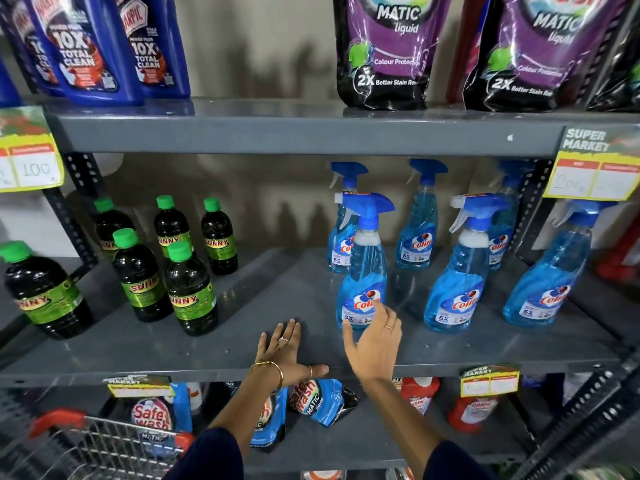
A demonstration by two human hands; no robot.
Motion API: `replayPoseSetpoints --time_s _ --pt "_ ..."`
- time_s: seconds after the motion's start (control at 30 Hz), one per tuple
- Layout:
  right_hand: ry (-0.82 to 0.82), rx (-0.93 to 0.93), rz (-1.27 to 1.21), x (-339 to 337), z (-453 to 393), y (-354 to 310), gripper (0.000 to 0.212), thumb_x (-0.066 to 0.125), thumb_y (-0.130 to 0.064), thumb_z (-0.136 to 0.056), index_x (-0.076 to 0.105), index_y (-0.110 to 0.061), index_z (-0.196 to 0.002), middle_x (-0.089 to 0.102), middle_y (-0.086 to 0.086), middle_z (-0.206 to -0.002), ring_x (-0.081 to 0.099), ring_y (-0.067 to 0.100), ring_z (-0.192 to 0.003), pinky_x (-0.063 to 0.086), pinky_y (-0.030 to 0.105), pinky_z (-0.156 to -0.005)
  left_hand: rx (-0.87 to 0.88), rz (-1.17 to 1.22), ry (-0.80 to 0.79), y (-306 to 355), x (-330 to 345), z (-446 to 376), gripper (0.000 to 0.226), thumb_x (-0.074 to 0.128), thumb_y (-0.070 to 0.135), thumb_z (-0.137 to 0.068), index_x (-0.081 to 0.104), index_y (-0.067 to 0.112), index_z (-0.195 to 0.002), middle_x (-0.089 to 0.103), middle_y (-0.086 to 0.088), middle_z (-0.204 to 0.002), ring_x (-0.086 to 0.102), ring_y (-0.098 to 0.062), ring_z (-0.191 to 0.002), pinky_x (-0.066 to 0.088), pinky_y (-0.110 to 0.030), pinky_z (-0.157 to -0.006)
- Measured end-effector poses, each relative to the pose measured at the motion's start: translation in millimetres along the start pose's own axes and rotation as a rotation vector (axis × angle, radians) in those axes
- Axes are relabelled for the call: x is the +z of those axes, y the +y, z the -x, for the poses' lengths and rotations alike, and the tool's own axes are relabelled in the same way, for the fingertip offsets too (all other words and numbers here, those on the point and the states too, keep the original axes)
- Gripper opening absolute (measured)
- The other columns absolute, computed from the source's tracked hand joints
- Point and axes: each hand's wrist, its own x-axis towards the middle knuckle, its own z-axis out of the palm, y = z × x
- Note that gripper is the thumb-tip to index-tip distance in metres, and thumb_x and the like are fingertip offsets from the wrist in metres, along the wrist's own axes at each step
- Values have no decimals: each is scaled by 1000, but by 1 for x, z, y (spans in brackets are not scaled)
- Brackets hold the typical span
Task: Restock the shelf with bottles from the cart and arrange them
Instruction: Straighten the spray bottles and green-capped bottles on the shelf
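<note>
Spray bottles of blue Colin cleaner are lined up on the middle shelf (304, 299) in the right half of the frame, three in front and three more behind. The front-left spray bottle (363, 271) is being touched low on its label by the fingertips of the right hand (375, 344), which is spread wide and wrapped around nothing; a thin ring is seen on one finger. Just right of it, the front-middle spray bottle (459, 282) and the front-right spray bottle (543, 282) are stood apart from each other, triggers turned left.

Flat on the shelf's front edge, centre-bottom, the left hand (287, 351) is laid palm down with fingers splayed, nothing gripped, a bangle on the wrist. A bare stretch of shelf is left between the hands and the dark Sunny bottles (188, 292) with green caps, which are grouped upright at centre-left.

Up top, blue Harpic bottles (93, 50) are parked at upper left and purple Matic liquid pouches (388, 53) at upper right. Yellow price tags (594, 168) are hung off the upper shelf edge at both sides. Down low, Safewash pouches (318, 400) are slumped on the bottom shelf, and the cart (104, 441), wire basket with red handle, is seen at lower left; its contents can't really be made out.
</note>
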Motion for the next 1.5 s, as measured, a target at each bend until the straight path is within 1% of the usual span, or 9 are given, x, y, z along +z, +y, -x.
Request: replayPoseSetpoints --time_s 0.07,0.27,0.4,0.57,0.77,1.0,1.17,1.33,1.5 --pt "-45 -68 7 -1 -3 -6 54 80 -18 -64 49 -6 -106 63 20 -96 62 36 -82 55 43 -67 -14 2 -2 -13 -4 3 107 49 70 -71 -8 18 -144 -12 3 -156 -14 -17 -143 -10 -45 -117" --pt "-194 -230 -116 12 -2 -32 20 66 -15 -79 58 -9 -97 62 10 -94 61 27 -86 53 37 -74 -29 9 11 -52 -11 12 96 45 64 -79 -6 17 -145 -11 0 -157 -13 -19 -144 -8 -43 -118" --pt "-373 -237 -202 29 3 -49 16 57 -16 -84 55 -11 -99 56 9 -102 57 26 -94 49 38 -80 -56 18 32 -75 -14 18 87 42 58 -84 -4 18 -145 -10 2 -157 -12 -17 -144 -7 -42 -118" --pt "-477 -258 -254 51 6 -79 17 56 -18 -86 54 -12 -102 55 6 -108 56 22 -101 47 33 -83 -111 -23 73 -112 -13 32 77 39 53 -87 -3 24 -145 -9 7 -157 -9 -18 -144 -5 -43 -117" --pt "-563 -293 -311 77 10 -119 21 56 -20 -87 53 -12 -106 54 6 -111 55 22 -102 43 27 -82 -179 21 133 -160 -22 50 67 39 46 -91 5 26 -145 -2 7 -157 -3 -20 -145 0 -43 -118" --pt "-693 -55 -449 108 23 -164 54 71 -30 -77 45 -10 -121 50 8 -123 50 23 -114 44 34 -91 -267 102 170 -205 -29 60 68 42 43 -92 6 20 -145 0 1 -157 1 -24 -145 3 -42 -117" --pt "-725 54 -494 126 30 -182 70 79 -38 -64 42 -13 -118 50 7 -121 48 24 -116 44 37 -90 -379 102 189 -219 -29 57 77 41 58 -85 2 28 -145 -4 7 -157 -5 -21 -144 1 -41 -118" --pt "-734 40 -495 139 26 -194 83 84 -38 -55 36 -14 -119 46 8 -123 50 27 -114 45 38 -91 -445 135 162 -222 -30 51 84 35 71 -77 -3 36 -143 -12 12 -156 -12 -22 -143 -3 -40 -118" --pt "-715 21 -475 151 23 -193 80 85 -33 -56 38 -14 -118 48 8 -122 50 26 -115 45 39 -92 -443 122 167 -221 -27 51 85 36 71 -76 -4 37 -143 -13 11 -155 -16 -23 -143 -6 -40 -117"
